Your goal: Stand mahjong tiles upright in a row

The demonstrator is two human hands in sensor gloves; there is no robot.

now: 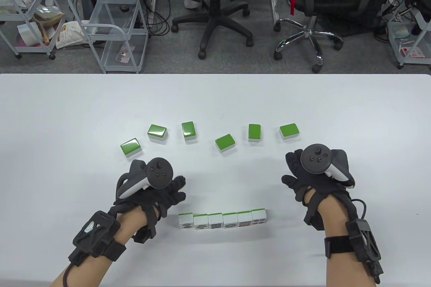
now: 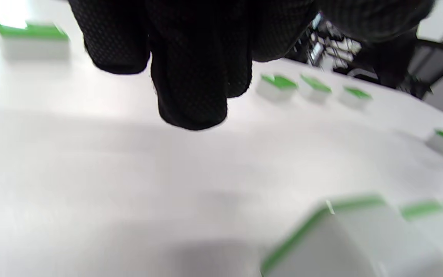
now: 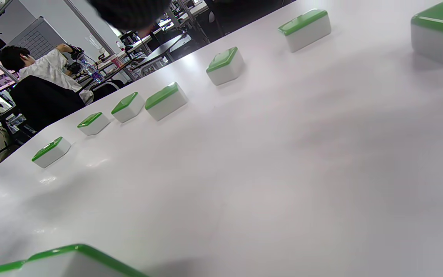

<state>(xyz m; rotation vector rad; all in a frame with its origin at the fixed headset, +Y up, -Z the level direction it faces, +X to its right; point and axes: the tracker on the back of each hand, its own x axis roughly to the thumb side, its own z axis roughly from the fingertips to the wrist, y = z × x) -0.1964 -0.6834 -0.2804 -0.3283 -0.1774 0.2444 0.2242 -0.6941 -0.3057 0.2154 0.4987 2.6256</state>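
Table view: I am hovering both hands, left hand (image 1: 153, 184) and right hand (image 1: 318, 174), holding nothing, fingers loosely spread, above 6 upright tiles (image 1: 222, 220) at 6 o'clock; 6 flat tiles (image 1: 188, 130) are waiting at 12. Left wrist view: fingers (image 2: 190, 77) are hanging free. Right wrist view: the nearest flat tile (image 3: 440, 30) probably needs pinching next.

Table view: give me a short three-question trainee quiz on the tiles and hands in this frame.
1. How many tiles stand upright in the row near the table's front edge?
2. True or false: the right hand grips a tile.
3. The flat tiles lie with which side up? A) green backs B) printed faces C) a mix of both

Key: 1) six, side by side. 2) false; it is apart from every tile, and so is the left hand. 3) A; all six show green backs.
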